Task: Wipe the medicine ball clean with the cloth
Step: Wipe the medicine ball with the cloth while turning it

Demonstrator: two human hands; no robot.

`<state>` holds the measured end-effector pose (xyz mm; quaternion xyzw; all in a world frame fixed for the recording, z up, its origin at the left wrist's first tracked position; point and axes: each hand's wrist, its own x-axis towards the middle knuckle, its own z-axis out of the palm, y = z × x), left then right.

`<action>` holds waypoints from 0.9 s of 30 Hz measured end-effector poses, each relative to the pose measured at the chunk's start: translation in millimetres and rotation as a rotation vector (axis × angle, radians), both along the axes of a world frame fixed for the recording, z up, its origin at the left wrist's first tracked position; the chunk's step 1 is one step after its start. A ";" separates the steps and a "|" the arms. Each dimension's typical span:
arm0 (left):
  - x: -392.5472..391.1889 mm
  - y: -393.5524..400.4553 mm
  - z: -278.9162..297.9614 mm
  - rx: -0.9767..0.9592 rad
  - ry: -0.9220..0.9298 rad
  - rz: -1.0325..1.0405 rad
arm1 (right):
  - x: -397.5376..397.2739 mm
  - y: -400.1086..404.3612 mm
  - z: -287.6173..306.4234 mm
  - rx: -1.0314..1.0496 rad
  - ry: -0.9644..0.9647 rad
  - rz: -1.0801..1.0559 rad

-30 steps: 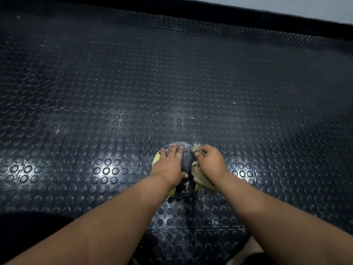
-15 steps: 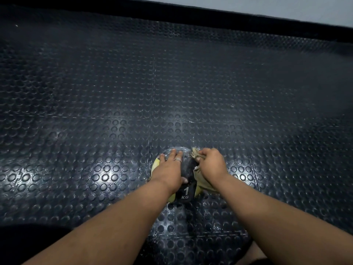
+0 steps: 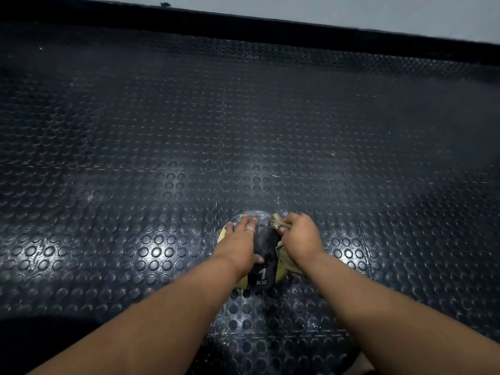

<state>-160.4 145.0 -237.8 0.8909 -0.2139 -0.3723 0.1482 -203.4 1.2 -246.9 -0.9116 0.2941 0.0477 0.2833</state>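
Note:
A black and yellow medicine ball (image 3: 263, 243) marked "1 KG" sits on the studded floor mat, low in the middle of the head view. My left hand (image 3: 240, 243) lies spread over the ball's left top, a ring on one finger, thumb on the black band. My right hand (image 3: 299, 238) grips a bunched olive cloth (image 3: 282, 254) against the ball's right side. Part of the cloth sticks out above the knuckles, and more hangs below the wrist. Both hands hide much of the ball.
Black rubber flooring (image 3: 162, 158) with round studs spreads all around the ball. A dark skirting strip (image 3: 270, 31) and a pale wall (image 3: 351, 12) close the far side. A dark shape fills the lower left corner.
The hands and ball sit slightly lower in view than a second ago. My right hand with the cloth has shifted a little along the ball's right side. The left hand keeps its place.

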 end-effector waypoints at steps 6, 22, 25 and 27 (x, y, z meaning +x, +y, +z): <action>11.4 4.6 -4.9 -0.012 0.030 0.045 | -37.4 34.5 8.8 -0.005 -0.134 0.277; -22.6 9.8 2.9 0.058 -0.101 -0.130 | -68.3 25.0 31.1 0.014 0.105 0.031; -30.7 20.9 10.2 0.125 -0.075 -0.213 | -83.2 42.9 34.8 -0.015 0.167 0.073; -30.6 26.1 16.7 0.166 -0.064 -0.258 | -84.7 46.8 40.0 -0.030 0.160 0.081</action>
